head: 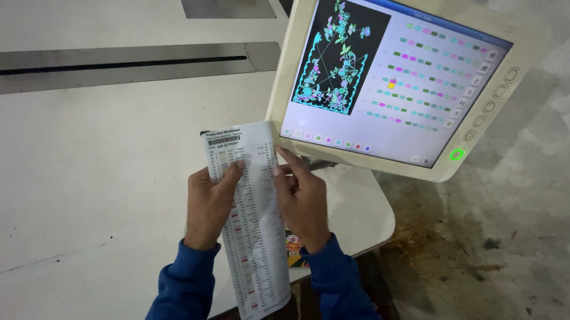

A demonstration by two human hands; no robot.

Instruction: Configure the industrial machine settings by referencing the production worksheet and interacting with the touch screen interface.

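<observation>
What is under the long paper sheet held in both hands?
Under the paper sheet, a small colourful object peeks out at its right edge on the white table. The rest is covered, so its kind is unclear.

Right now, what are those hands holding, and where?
A long printed paper sheet, gripped near its top: left hand on its left edge, right hand on its right.

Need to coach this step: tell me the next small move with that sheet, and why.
Probably slide the right hand down the printed sheet to the next rows. Both hands, the left hand too, pinch its upper part just below the lit monitor, whose rows of coloured blocks resemble the sheet's list.
</observation>
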